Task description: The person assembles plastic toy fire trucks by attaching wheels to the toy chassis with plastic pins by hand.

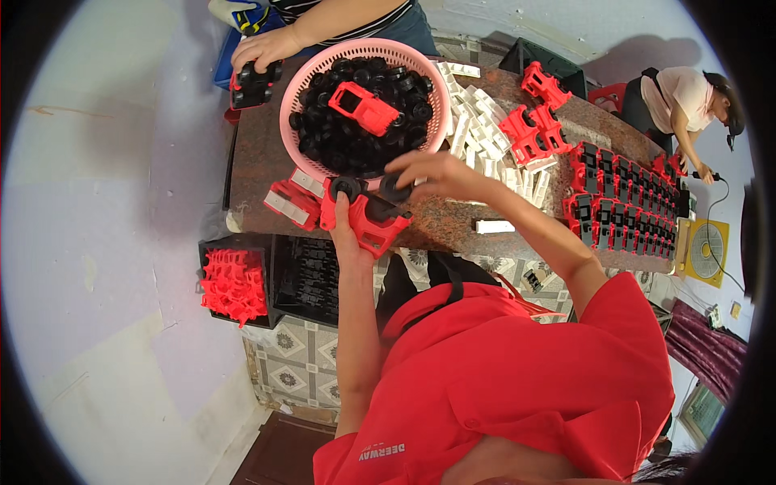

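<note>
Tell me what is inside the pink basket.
The pink basket holds a heap of black wheels with one red toy car body on top. Whatever lies beneath the wheels is covered.

Bright, even daylight; soft shadows only. Sharp at centre. Strong fisheye bending and black vignette at the rim.

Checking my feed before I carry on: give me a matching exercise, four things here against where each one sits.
Things:
1. pink basket
2. white clips
3. red car body
4. black crate

Places:
A. loose heap right of the basket
B. below the table's near edge
C. held in the left hand
D. on the table, full of black wheels

Pairs: 1-D, 2-A, 3-C, 4-B
</note>
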`<state>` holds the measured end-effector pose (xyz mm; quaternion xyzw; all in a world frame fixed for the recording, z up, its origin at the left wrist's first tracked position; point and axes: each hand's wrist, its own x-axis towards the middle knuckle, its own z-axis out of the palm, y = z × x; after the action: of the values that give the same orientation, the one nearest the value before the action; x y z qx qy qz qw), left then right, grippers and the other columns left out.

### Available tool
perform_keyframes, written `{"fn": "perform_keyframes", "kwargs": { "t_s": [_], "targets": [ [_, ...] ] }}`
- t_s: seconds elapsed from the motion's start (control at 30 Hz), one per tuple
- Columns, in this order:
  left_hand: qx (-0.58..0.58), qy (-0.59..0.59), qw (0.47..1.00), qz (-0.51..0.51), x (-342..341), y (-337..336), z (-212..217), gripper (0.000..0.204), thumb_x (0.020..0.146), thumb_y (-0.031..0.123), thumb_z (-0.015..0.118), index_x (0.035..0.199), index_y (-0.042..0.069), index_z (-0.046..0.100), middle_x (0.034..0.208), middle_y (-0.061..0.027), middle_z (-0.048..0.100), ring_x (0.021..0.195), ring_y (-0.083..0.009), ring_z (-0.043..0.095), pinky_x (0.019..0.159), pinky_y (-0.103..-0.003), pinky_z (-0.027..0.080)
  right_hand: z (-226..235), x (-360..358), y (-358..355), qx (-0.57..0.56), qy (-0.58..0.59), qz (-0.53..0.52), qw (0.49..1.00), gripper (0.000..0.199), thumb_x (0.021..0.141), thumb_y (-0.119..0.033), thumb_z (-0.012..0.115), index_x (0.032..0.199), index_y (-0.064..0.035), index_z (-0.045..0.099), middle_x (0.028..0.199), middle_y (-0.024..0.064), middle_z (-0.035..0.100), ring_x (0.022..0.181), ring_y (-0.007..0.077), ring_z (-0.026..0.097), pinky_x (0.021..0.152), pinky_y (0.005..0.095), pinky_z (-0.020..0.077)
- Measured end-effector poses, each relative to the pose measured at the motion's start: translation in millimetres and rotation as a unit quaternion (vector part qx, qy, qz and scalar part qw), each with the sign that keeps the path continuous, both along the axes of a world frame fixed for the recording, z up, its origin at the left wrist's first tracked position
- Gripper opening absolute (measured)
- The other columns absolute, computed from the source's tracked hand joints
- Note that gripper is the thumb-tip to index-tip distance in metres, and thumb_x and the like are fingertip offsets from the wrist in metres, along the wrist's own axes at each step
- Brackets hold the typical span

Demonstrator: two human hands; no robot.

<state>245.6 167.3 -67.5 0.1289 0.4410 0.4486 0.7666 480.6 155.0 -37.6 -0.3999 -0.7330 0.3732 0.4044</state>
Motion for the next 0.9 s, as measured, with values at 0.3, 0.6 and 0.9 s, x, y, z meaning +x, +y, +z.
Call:
{"fn": "perform_keyframes", "kwargs": {
  "t_s": [0.3,0.6,0.9],
  "targets": [
    [0.063,0.082,0.995,-0.004,26,3,14,0.043,0.09,0.017,0.066,0.128,0.006,0.048,0.118,-0.0098,0.059,0.101,-0.0217,0.063,0.082,-0.037,0.058,34,-5,-21,0.09,-0.245,0.078,0.962,0.024,0.08,-0.001,0.066,0.103,-0.0015,0.065,0.129,0.0165,0.056,0.117,0.0332,0.057,0.091,0.0343,0.0517],
    [0.045,0.07,0.995,-0.061,24,-9,29,0.058,0.089,0.02,0.068,0.137,0.011,0.037,0.125,-0.0089,0.053,0.11,-0.0218,0.058,0.091,-0.039,0.053,-14,-16,-25,-0.451,0.245,-0.016,0.858,0.074,0.09,-0.029,0.063,0.15,-0.0056,0.025,0.144,0.0132,0.04,0.129,0.022,0.044,0.106,0.0366,0.038],
    [0.113,0.177,0.975,-0.074,21,-56,46,0.092,0.072,-0.009,0.073,0.145,0.016,0.022,0.131,-0.0097,0.046,0.117,-0.0236,0.052,0.098,-0.038,0.047,-7,-36,-48,-0.447,0.278,0.021,0.85,0.072,0.082,-0.016,0.058,0.146,0.0031,0.031,0.134,0.0162,0.052,0.12,0.0202,0.05,0.105,0.0323,0.0377]
  ]
}}
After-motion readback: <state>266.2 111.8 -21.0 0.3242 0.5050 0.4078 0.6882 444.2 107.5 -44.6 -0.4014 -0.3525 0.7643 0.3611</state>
